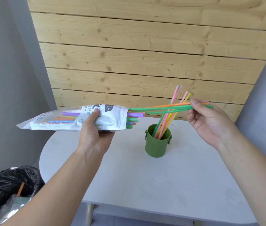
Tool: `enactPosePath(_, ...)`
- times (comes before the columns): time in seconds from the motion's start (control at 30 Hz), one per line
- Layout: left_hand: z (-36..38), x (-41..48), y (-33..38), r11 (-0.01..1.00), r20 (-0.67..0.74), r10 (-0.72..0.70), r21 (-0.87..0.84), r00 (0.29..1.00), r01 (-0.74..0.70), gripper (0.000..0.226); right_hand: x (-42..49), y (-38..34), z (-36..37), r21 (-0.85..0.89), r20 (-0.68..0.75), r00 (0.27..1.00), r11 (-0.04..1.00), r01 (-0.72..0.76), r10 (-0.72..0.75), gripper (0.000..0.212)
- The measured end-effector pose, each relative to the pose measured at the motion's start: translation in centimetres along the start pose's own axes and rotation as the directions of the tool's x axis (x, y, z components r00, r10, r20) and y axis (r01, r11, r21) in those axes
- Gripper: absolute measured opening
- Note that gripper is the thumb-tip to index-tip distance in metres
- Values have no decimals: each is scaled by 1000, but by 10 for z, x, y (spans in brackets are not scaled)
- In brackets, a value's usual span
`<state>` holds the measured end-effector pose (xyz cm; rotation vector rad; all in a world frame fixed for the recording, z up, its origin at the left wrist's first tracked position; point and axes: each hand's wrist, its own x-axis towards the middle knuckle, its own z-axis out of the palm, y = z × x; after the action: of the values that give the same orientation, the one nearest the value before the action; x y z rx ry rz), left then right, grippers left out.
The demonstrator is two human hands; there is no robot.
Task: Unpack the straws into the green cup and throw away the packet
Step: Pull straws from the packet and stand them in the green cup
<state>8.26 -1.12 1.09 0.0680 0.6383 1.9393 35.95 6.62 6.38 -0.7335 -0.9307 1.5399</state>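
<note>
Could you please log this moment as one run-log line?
left hand: holds packet | right hand: pinches thin straws, nearly out | green cup: partly filled

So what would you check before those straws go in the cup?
1. Grip of the right hand on the pulled straws: ok, pinched near one end.
2. Those straws clear of the packet: not ok, one end lies at its mouth.
3. The green cup upright on the table: ok.
4. Room in the cup: ok, only a few leaning straws inside.
5. Hold of the left hand on the packet: ok, fingers curled round it.
6. The remaining straws staying inside the open mouth: cannot tell, several poke out.
</note>
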Motion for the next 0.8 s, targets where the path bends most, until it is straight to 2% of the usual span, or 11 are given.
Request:
enactPosePath(0.2, -1, 2, 1, 1000, 14, 13, 24, 1000, -14, 16, 3, -17, -19, -68, -75, 995, 996, 54, -59, 7)
enactPosePath(0.4, -7, 4, 3, 995, 29, 53, 83, 998, -56, 23, 8, -44, -45, -268, -92, 990, 960, 82, -111, 6)
enactPosePath(0.57, -3, 1, -7, 994, 57, 26, 101, 998, -32, 17, 6, -62, -62, -378, -91, 984, 919, 109, -154, 5)
enactPosePath(0.67, 0, -2, -17, 991, 79, -9, 133, 997, -2, 7, 4, -68, -65, -459, -67, 985, 881, 113, -162, 4)
enactPosePath(0.8, 2, -4, -24, 984, 111, -21, 181, 994, 0, 14, 7, -67, -59, -593, -38, 982, 795, 127, -184, 4)
